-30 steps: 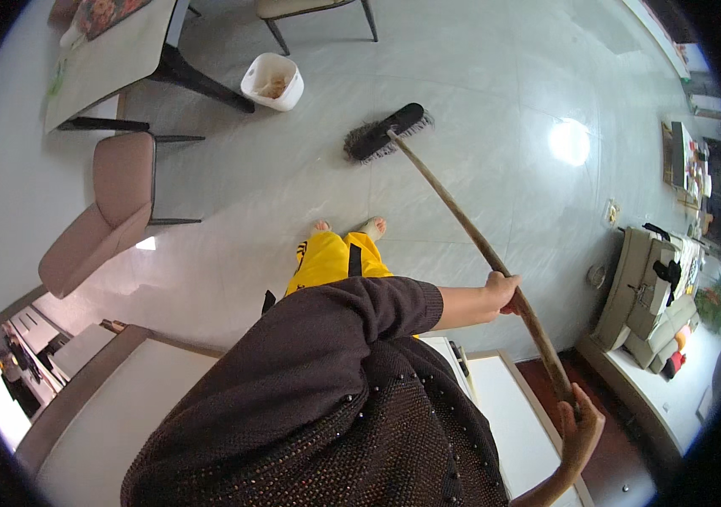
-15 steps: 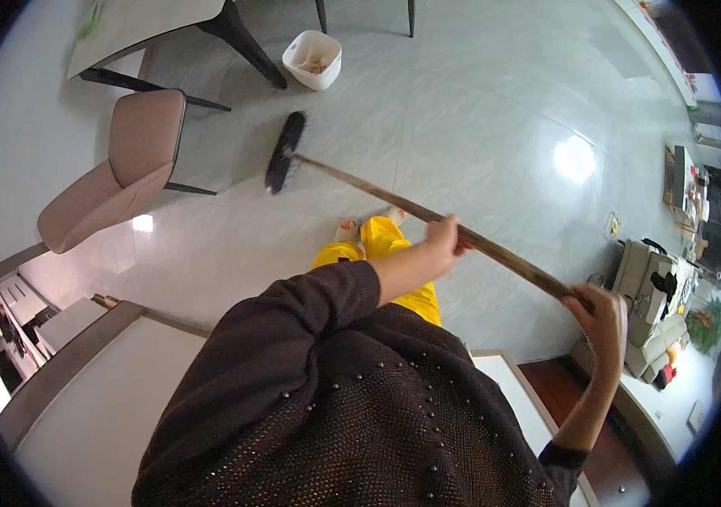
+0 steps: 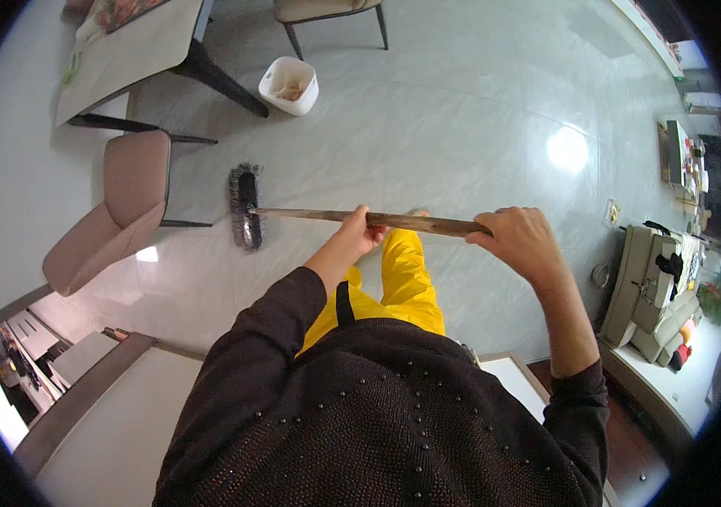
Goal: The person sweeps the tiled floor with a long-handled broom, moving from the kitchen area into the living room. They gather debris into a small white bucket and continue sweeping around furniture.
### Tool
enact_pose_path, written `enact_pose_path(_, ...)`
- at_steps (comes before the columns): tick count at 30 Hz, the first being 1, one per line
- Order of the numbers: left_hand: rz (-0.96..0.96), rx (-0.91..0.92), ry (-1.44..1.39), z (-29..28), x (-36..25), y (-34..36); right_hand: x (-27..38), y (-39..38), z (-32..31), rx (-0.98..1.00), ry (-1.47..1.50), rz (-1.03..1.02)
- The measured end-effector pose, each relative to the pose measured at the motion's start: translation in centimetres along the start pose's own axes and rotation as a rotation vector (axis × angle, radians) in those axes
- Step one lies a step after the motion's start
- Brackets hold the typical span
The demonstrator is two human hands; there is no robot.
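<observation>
A dust mop with a long wooden handle [image 3: 428, 224] lies across in front of me, and its dark fringed head [image 3: 247, 207] rests on the floor to the left, beside the chair. My left hand [image 3: 362, 232] is closed round the middle of the handle. Over the handle's right end my right hand [image 3: 519, 241] is wrapped, knuckles up. Below the handle show my yellow trousers [image 3: 402, 279].
A brown upholstered chair [image 3: 136, 186] stands at the left, near a table [image 3: 136, 63] with dark legs. Next to that table leg is a white bin [image 3: 290, 106] with some litter inside. Another chair [image 3: 326, 8] stands at the top. A sofa [image 3: 631, 279] is at the right.
The mop head has moved left and nearer to me. Its handle has swung from slanted to nearly level; my left hand shifted left, and my right hand moved up and left.
</observation>
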State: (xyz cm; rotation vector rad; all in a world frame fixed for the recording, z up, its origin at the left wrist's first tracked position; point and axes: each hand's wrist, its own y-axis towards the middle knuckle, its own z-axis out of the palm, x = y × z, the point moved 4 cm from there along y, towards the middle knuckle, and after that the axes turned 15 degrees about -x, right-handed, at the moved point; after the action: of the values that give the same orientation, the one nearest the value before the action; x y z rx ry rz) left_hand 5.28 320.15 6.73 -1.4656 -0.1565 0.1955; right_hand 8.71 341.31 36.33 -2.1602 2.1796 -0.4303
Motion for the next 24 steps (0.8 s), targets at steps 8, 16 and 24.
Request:
enact_pose_path(8,-0.108,0.303,0.282,22.6,5.1,-1.4,-18.3,-1.8,-8.1,0.013,-0.206,0.254)
enact_pose_path(16,-0.092,0.529,0.429,43.0,8.8,-8.5,-33.6,-4.3,-17.6,-0.092,-0.396,0.363)
enact_pose_path(24,-0.242,0.67,0.559,53.2,12.6,-12.4,-31.6,-6.4,-25.4,-0.153,-0.654,0.497)
